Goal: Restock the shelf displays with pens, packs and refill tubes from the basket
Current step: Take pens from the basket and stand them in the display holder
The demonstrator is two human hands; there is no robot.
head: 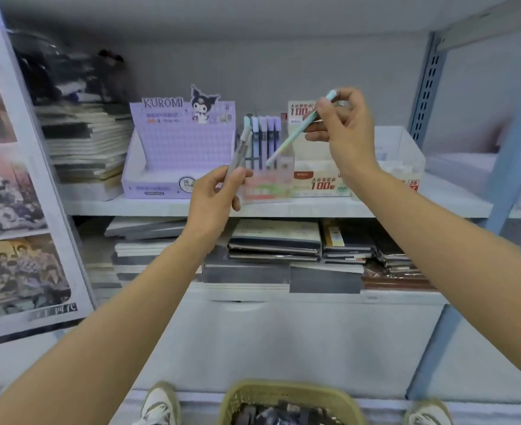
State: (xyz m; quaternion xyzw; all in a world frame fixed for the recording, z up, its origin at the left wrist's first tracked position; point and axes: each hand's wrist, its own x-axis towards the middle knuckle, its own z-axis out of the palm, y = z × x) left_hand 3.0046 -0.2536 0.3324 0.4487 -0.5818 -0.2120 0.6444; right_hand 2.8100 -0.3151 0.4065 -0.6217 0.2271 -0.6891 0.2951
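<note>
right hand [345, 130]: fingers pinch mint pen [296, 134], tip slanting down over pen stand [267, 187] | left hand [216, 197]: fingers curled round grey-capped pen [241, 147], just left of pen stand | basket [290, 391]: on floor well below pen stand, dark stock inside

A teal pen [296, 133] is pinched slantwise in the right hand [345, 130], tip down over the clear pen holder [267, 185] on the shelf [130, 207]. A grey pen [239, 151] is gripped upright in the left hand [213, 197], just beside the holder. A purple display box [161, 179] is set left of it. A basket [287, 391] is seen below.
</note>
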